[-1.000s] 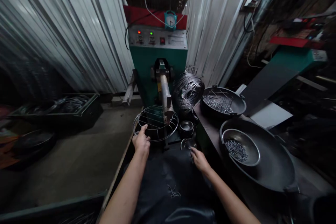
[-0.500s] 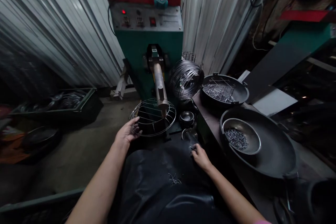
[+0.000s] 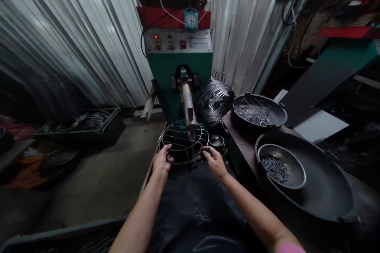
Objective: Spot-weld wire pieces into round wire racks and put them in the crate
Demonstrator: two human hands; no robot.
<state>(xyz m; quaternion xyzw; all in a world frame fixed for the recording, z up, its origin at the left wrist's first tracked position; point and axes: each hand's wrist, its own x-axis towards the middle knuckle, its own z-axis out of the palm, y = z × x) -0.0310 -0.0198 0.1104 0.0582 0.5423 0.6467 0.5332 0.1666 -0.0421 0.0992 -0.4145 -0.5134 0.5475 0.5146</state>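
A round wire rack [image 3: 184, 150] with parallel cross wires sits under the blunt metal arm [image 3: 187, 101] of a green machine [image 3: 160, 63]. My left hand [image 3: 162, 163] pinches the rack's near left rim between thumb and fingers. At the near right rim, my right hand [image 3: 215, 162] is closed, its fingertips against the rack. The short piece of wire seen in its fingers earlier is hidden by them now. Several short wire pieces [image 3: 202, 216] lie on the dark apron [image 3: 184, 193] over my lap.
Right of the machine are a wire coil [image 3: 216, 101], a small metal cup [image 3: 216, 141] and a wide pan [image 3: 258, 101] of wire parts. Nearer, a large pan [image 3: 323, 189] holds a steel bowl [image 3: 299, 170] of short wires. A green crate [image 3: 114, 120] stands on the left.
My right hand has risen from above the apron to the rack's right rim. My left hand has closed on the left rim. The view has shifted, so the machine appears lower and further right.
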